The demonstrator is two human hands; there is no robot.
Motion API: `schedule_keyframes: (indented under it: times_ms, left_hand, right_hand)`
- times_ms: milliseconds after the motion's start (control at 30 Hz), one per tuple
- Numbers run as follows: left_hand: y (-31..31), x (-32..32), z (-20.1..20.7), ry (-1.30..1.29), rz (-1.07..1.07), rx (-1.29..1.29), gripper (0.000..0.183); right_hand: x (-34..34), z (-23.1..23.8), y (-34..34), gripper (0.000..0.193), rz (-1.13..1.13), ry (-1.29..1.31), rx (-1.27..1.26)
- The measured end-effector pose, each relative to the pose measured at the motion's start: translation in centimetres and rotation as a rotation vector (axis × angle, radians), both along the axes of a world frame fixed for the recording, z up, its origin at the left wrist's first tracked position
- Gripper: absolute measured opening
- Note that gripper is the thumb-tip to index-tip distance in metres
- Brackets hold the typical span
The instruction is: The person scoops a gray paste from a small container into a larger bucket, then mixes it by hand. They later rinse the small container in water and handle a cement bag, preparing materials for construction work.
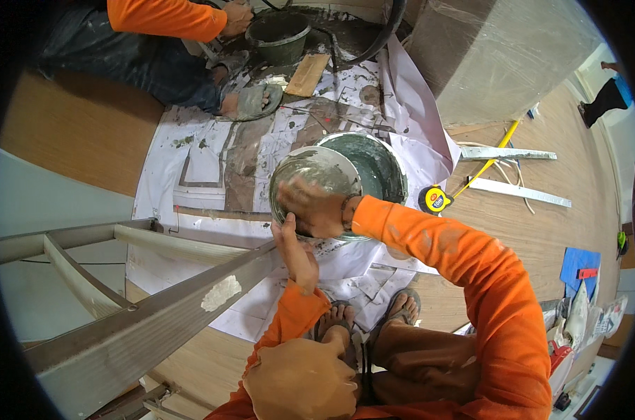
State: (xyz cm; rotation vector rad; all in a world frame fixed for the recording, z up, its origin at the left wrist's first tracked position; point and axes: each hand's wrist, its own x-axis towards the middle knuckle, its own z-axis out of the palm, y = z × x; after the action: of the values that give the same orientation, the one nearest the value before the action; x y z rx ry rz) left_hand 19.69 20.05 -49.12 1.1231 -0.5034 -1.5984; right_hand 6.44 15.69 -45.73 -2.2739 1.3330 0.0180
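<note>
A round, shallow bowl [335, 166] smeared with grey paste tilts against the rim of a larger bucket [394, 168]. My left hand [296, 253] grips the bowl's near edge, its fingers up against the side. Inside the bowl's near part is my right hand [319, 210], reaching in from the right with the wrist bent. Motion smears its fingers, and whether they hold anything cannot be told. Dark greenish-grey residue coats the bucket's inner wall; the bowl and my right forearm cover part of it.
Stained paper sheets [205, 231] cover the floor. A metal ladder [170, 301] slants at left. At right lie a yellow tape measure [435, 200] and metal strips [520, 190]. Another person's hand [238, 17] works near a dark bucket [279, 42] and a wooden board [308, 75].
</note>
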Motion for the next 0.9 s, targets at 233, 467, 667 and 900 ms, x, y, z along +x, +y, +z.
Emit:
schedule_keyframes:
  times_ms: [233,467,667,900]
  left_hand:
    - [-0.5,1.7,-3.0,0.009,-0.029,0.082,0.059]
    - [-0.6,1.1,-2.6,0.015,-0.043,-0.006,0.041]
    - [-0.4,-0.3,0.7,-0.03,-0.087,-0.066,0.053]
    - [-0.8,0.6,-0.4,-0.022,-0.168,-0.118,0.057]
  right_hand:
    - [-2.2,-0.1,0.4,0.067,0.25,0.193,0.043]
    - [-2.3,-2.8,-0.7,0.06,0.293,-0.034,-0.088]
    - [-3.8,-0.4,0.6,0.062,-0.259,0.04,-0.171]
    - [0.7,-1.8,0.0,0.069,-0.096,-0.158,-0.207]
